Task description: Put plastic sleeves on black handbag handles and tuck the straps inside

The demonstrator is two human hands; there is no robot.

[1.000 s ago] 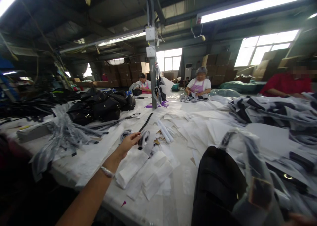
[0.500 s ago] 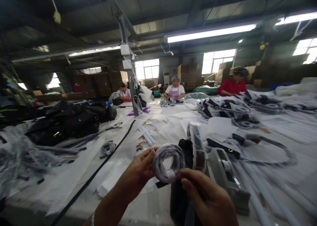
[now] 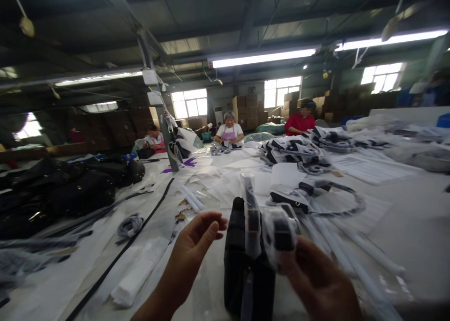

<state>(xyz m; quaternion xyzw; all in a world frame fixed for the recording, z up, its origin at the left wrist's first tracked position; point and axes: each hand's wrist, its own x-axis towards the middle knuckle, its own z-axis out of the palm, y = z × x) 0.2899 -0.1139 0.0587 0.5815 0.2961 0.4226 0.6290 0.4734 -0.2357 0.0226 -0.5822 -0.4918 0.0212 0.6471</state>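
Wrapped coil in the right hand, black bag right beside it

So I'm standing here watching, and my read is that the step in hand is a handling one: bringing a plastic-wrapped coil (image 3: 274,225) and a black bag (image 3: 234,260) together. The right hand (image 3: 321,279) has the coil gripped by its lower edge, up off the table at the bag's right side. The left hand (image 3: 198,239) looks empty, fingers loosely curled, just left of the bag. The bag stands upright with its wrapped handle (image 3: 251,213) sticking up.

I'd say the next move calls for a firm pinch on that coil, with the free left hand steadying the bag so it doesn't tip.

Hard to make out: the coil and right hand are blurry, so no idea how the fingertips sit or whether the coil touches the bag. The bag's lower end runs off the bottom, and the hand and coil hide some of its right side. There's something pale behind the coil, mostly covered. Another coil (image 3: 130,225) lies on the table near a long black strap (image 3: 121,250).
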